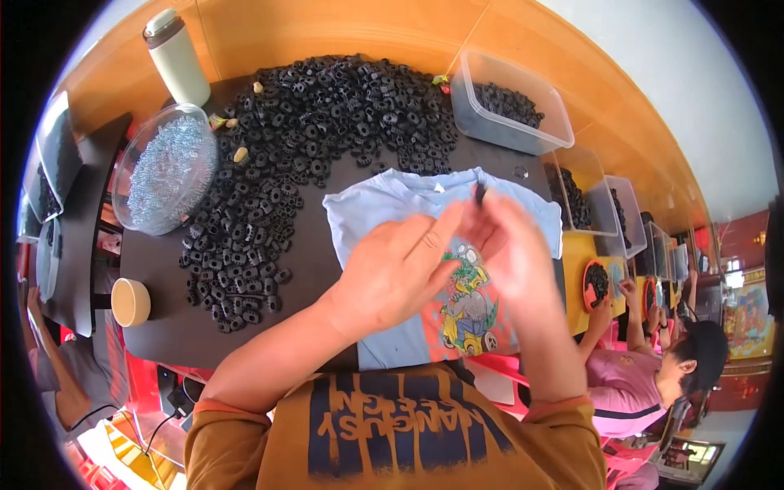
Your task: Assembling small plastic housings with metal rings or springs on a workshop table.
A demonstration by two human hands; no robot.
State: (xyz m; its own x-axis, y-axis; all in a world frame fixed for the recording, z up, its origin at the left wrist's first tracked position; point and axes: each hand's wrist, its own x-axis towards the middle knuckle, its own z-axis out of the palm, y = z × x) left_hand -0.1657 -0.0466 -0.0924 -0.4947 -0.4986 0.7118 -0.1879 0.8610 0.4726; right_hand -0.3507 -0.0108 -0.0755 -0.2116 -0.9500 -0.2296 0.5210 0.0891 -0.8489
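A small black plastic part (479, 193) shows at the fingertips of my right hand (516, 245), which is closed on it and smeared by motion. Close against it, my left hand (392, 265) has its fingers bent together and pointing at the right fingertips. Whatever the left fingers may pinch is hidden behind the hand. Both hands are above a light blue T-shirt (376, 204) with a cartoon print, spread on the dark table (327, 269). Beyond them lies a large heap of similar black plastic parts (359, 106), trailing down the left side.
At the left stand a clear round tub (122, 192) of tiny bluish transparent pieces, a pale bottle (181, 73) and a tan cup (131, 302). A clear bin (514, 135) of black parts is at the back right. Co-workers sit to the right, one in a pink shirt (629, 384); another is left.
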